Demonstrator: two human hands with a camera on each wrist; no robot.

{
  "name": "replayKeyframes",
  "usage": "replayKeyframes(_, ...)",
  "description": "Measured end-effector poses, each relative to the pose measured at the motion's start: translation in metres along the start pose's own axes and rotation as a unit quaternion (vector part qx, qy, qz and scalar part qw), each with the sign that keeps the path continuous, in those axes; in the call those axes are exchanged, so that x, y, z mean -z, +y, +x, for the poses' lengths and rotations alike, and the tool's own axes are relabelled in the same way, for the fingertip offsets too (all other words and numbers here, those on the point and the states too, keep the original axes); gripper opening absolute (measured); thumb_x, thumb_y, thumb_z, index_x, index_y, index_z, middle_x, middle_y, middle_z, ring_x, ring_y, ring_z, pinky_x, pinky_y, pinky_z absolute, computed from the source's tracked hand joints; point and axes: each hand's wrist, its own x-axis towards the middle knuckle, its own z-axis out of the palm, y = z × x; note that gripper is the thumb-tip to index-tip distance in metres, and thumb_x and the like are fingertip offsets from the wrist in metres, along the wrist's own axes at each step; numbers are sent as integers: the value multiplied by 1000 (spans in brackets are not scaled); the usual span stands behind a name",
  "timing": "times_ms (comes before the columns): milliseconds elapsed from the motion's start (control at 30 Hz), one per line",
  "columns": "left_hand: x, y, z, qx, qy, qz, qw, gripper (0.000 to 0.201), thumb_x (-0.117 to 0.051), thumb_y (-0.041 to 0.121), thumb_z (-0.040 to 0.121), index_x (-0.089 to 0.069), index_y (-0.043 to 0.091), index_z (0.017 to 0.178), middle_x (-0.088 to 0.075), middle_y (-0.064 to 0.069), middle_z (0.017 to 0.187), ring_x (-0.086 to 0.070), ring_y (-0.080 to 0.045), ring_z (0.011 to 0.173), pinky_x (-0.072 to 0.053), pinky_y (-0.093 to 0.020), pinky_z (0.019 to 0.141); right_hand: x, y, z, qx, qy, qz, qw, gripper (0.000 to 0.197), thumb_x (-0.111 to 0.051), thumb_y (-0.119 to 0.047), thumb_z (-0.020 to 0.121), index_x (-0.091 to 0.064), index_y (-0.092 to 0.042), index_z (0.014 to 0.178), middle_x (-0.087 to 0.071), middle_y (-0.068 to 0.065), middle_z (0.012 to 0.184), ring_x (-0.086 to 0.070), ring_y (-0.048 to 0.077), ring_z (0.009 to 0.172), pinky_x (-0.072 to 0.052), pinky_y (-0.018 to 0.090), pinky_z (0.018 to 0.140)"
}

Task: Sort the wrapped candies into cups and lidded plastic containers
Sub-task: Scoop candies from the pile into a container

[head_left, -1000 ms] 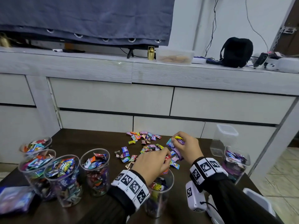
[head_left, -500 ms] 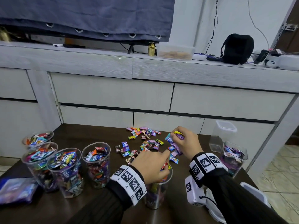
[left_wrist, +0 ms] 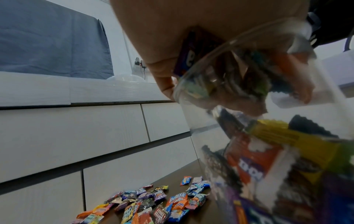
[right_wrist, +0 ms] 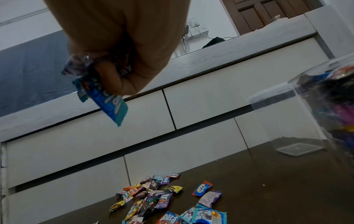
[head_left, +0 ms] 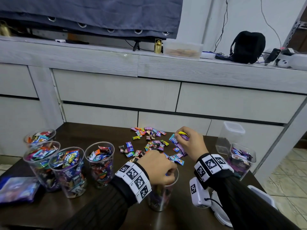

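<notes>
Loose wrapped candies lie scattered on the dark table. My left hand hovers over the rim of a clear cup holding mixed candies, and pinches a purple candy just above the cup's mouth. Above the pile's right side, my right hand grips a bunch of candies, among them a blue one and a purple one. Several filled cups stand at the left. A lidded, nearly empty container and an open container of purple candies stand at the right.
A purple-blue bag lies at the table's front left. A white plastic thing sits under my right forearm at the front right. Grey drawers rise directly behind the table; the table's right edge is past the containers.
My left hand has drawn back from the pile with a candy to just over the near cup. The right hand has stayed above the pile with its candies.
</notes>
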Motion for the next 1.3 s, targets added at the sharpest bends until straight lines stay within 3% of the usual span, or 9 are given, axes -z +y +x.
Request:
replayKeyframes(133,0,1,-2,4,35,-33,999,21,-47,41,92,-58,24,93,-44,3,58,-46,-23,61,-33,-32,58,2,-1,2,-6,-4,3,1000,9,-64,-22,89,-60,-23,81,-63,-9,74,-57,0,68,-39,5,56)
replayKeyframes(233,-1,3,-3,22,50,-66,996,20,-45,42,95,-56,26,101,-66,0,80,-61,-24,75,-46,-36,67,4,-1,3,-9,-6,0,1000,9,-63,-23,90,-60,-24,81,-61,-12,74,-57,-1,70,-39,6,56)
replayKeyframes(333,-1,5,-2,50,67,-139,987,20,-48,38,95,-58,24,103,-68,2,95,-62,-21,89,-50,-40,76,5,-3,5,-6,-7,-3,1000,9,-63,-24,90,-59,-25,82,-61,-12,75,-59,2,72,-41,11,58)
replayKeyframes(533,-11,10,0,71,120,-283,949,11,-60,21,89,-62,11,91,-60,0,93,-54,-14,88,-46,-35,81,6,-2,4,-5,-2,-3,1000,8,-63,-24,90,-60,-23,83,-63,-8,76,-60,5,72,-41,9,58)
replayKeyframes(700,-15,9,0,100,133,-334,928,7,-66,21,86,-62,16,83,-53,4,99,-49,-7,99,-41,-23,89,5,-2,2,-7,-1,11,1000,7,-63,-23,90,-60,-22,84,-62,-9,75,-63,9,75,-47,16,61)
replayKeyframes(900,-10,12,7,155,146,-418,883,12,-62,19,91,-65,11,82,-62,-1,87,-58,-9,81,-49,-24,75,4,-1,1,-14,-8,18,1000,7,-63,-23,91,-59,-21,85,-61,-11,76,-63,10,76,-48,21,63)
replayKeyframes(967,-9,11,9,193,161,-491,834,14,-57,18,96,-63,13,84,-66,-3,81,-65,-13,73,-56,-30,74,4,0,2,-15,-3,17,1000,7,-63,-22,90,-60,-21,84,-61,-12,75,-62,10,75,-47,21,63)
replayKeyframes(1100,-10,4,10,272,229,-647,674,21,-44,14,102,-60,13,89,-68,-2,80,-70,-15,70,-60,-37,71,6,-1,3,-13,13,24,1000,6,-63,-21,90,-61,-20,84,-60,-14,75,-60,8,75,-45,18,64)
replayKeyframes(1300,-12,-6,7,264,305,-788,466,22,-39,16,104,-57,4,99,-68,-14,82,-72,-26,75,-60,-33,68,1,-10,-8,8,27,59,998,6,-63,-23,90,-62,-23,84,-62,-16,75,-61,1,74,-44,8,61)
